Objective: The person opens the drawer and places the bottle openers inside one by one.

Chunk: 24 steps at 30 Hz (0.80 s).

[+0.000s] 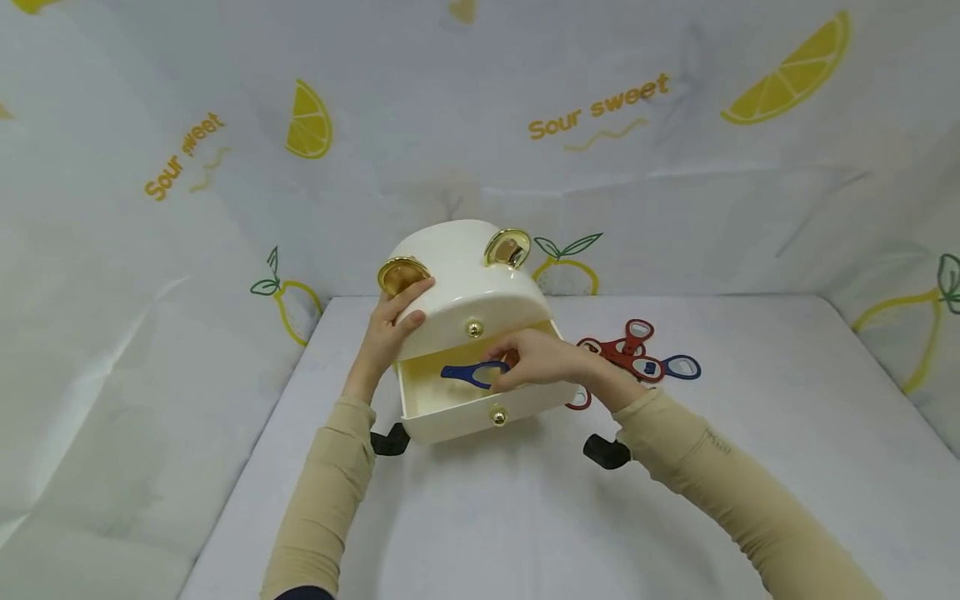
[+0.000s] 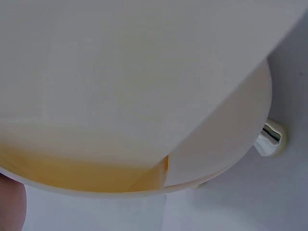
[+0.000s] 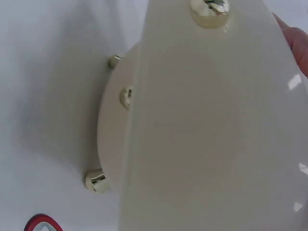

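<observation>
A white, rounded box (image 1: 468, 279) with gold ear-shaped parts has its lower drawer (image 1: 450, 421) pulled out. My left hand (image 1: 386, 333) rests on the box's upper left, beside the left gold ear (image 1: 401, 273), fingers on the top and thumb toward the front. Over the drawer, my right hand (image 1: 536, 362) pinches a blue bottle opener (image 1: 467, 374) by its ring end. The left wrist view shows the pale drawer wall (image 2: 120, 72) up close. In the right wrist view, the drawer front (image 3: 192, 125) covers most of the picture and hides the opener.
To the right of the box, several red and blue bottle openers (image 1: 633, 354) lie in a heap on the white table (image 1: 525, 533). A lemon-printed cloth (image 1: 450, 108) stands behind. Black camera parts (image 1: 606, 451) jut from below both wrists.
</observation>
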### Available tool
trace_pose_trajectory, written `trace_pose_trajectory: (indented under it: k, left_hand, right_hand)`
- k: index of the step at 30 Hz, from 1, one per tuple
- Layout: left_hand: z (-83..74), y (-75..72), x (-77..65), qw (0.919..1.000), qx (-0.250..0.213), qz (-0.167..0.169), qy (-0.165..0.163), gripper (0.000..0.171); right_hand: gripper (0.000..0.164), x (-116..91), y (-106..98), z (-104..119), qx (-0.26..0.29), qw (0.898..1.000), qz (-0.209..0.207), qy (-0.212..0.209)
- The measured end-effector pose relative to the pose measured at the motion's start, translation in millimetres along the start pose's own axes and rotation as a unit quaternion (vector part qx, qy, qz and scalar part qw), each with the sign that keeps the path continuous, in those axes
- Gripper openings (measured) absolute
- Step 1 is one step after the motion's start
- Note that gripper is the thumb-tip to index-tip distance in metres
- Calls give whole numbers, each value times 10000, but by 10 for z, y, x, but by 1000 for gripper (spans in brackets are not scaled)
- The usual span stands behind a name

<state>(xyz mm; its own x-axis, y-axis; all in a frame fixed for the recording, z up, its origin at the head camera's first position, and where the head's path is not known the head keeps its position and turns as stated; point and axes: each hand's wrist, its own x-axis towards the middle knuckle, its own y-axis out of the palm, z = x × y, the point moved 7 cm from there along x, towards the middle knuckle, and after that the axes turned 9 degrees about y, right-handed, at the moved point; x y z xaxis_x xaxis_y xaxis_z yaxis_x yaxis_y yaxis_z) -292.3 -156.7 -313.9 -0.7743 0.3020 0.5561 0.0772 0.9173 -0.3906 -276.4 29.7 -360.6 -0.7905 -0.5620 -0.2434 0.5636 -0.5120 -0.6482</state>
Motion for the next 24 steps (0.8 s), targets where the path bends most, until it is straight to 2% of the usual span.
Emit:
trace_pose_trajectory:
  k: [3, 10, 14, 18, 24]
  left_hand:
    - [11, -13, -9, 10000, -46, 7, -39, 90]
    - [360, -38, -1, 9998, 33, 67, -192, 86]
    - [180, -36, -2, 9995, 61, 158, -281, 90]
    - [-4, -35, 1, 9996, 130, 201, -172, 93]
    - [-43, -38, 9, 9995, 138, 258, -145, 92]
  right_hand:
    - [42, 41, 49, -23, 161, 9993, 252, 233]
    - [41, 7, 51, 5, 168, 9986, 378, 338]
    - [44, -23, 54, 21, 120, 9986, 360, 363]
    - [45, -63, 66, 41, 141, 9988, 327, 332]
    - [43, -131, 103, 60, 92, 9990, 344, 254]
